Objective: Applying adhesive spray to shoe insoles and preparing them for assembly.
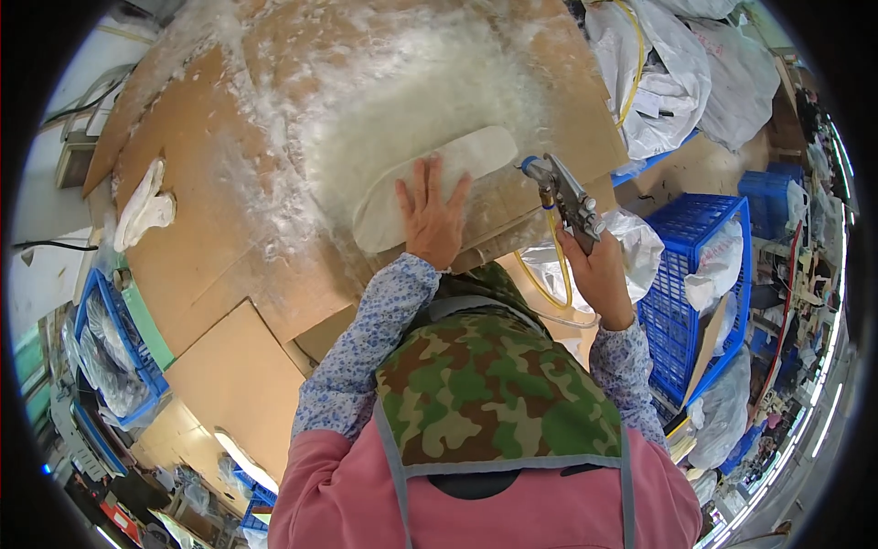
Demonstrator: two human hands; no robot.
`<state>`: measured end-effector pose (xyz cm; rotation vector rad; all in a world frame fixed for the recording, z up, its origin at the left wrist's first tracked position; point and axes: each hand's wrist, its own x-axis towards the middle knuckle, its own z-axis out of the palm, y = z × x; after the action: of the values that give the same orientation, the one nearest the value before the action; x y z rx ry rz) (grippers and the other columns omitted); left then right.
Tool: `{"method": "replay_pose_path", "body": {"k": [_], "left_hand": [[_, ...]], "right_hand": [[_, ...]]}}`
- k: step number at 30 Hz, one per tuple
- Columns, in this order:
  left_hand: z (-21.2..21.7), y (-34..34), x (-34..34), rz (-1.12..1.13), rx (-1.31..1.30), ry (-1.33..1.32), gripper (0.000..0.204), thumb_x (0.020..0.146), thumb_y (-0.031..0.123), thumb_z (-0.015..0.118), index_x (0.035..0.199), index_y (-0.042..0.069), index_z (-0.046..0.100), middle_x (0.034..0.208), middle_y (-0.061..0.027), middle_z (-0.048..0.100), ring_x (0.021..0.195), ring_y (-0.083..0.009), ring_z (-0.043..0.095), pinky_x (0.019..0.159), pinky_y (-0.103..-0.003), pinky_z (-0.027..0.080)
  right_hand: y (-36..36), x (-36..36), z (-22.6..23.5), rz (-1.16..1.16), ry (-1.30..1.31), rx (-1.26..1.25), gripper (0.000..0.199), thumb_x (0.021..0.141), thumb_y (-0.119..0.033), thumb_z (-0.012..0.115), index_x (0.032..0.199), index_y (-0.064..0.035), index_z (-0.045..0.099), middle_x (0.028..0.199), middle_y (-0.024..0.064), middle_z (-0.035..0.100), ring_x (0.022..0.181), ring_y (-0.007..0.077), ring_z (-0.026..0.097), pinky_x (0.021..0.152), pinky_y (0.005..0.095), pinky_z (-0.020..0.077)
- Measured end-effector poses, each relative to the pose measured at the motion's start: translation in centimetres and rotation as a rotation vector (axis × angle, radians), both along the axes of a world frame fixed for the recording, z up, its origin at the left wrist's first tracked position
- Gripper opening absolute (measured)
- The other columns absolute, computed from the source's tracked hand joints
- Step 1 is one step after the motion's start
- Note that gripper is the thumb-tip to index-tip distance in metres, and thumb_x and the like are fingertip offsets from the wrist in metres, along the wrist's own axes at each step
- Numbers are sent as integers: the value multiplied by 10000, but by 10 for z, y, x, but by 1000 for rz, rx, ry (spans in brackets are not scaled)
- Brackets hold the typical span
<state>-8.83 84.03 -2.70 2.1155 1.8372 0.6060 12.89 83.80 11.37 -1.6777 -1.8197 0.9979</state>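
My left hand (433, 216) lies flat with its fingers spread on a long, off-white padded piece (483, 152) with rounded ends. That piece rests near the front edge of a cardboard-covered table (245, 240). In my right hand (601, 276) is a grey metal spray gun (574, 203), held by its grip, its nozzle end close to the right end of the padded piece. A yellow hose (560, 265) hangs from the gun in a loop. My fingers partly hide the grip and trigger.
White fluffy residue (274, 128) covers much of the table. A white glove-shaped piece (144, 209) lies at the left edge. Blue plastic crates stand at right (672, 284) and left (151, 384). White plastic bags (681, 64) fill the far right.
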Motion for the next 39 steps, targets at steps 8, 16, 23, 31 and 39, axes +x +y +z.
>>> {"method": "replay_pose_path", "body": {"k": [8, 16, 23, 31, 39], "left_hand": [[12, 15, 16, -14, 34, -49, 507, 824, 121, 589, 1321, 200, 531, 1506, -198, 236, 1414, -409, 164, 1098, -648, 99], [-2, 25, 32, -24, 49, -2, 551, 809, 121, 594, 1344, 217, 507, 1516, -207, 227, 1420, -400, 158, 1095, -649, 108], [1, 25, 29, -42, 35, -26, 560, 808, 118, 595, 1351, 216, 500, 1519, -208, 222, 1423, -398, 150, 1098, -643, 110], [12, 0, 3, -14, -15, -24, 532, 810, 125, 600, 1332, 137, 499, 1516, -221, 210, 1426, -400, 138, 1102, -638, 107], [13, -20, -17, 45, -2, -21, 518, 820, 121, 591, 1330, 136, 499, 1507, -200, 224, 1413, -406, 153, 1094, -638, 134]], "right_hand": [[-3, 6, -6, -36, 16, 47, 237, 896, -93, 595, 1076, 46, 530, 775, 202, 608, 650, 329, 567, 603, 379, 443], [-6, 1, 0, -25, -4, -27, 231, 895, -97, 598, 1068, 38, 527, 773, 205, 609, 652, 342, 577, 608, 375, 455], [-4, -3, 1, -25, 13, -21, 231, 893, -93, 604, 1074, 22, 518, 777, 202, 612, 663, 340, 583, 615, 364, 452], [-9, -22, 3, 63, 29, -85, 240, 904, -100, 603, 1099, 5, 510, 760, 177, 615, 643, 260, 579, 612, 355, 447], [-10, -38, -1, 156, 10, -63, 263, 898, -113, 613, 1109, 3, 509, 780, 205, 622, 668, 352, 598, 604, 374, 450]]}}
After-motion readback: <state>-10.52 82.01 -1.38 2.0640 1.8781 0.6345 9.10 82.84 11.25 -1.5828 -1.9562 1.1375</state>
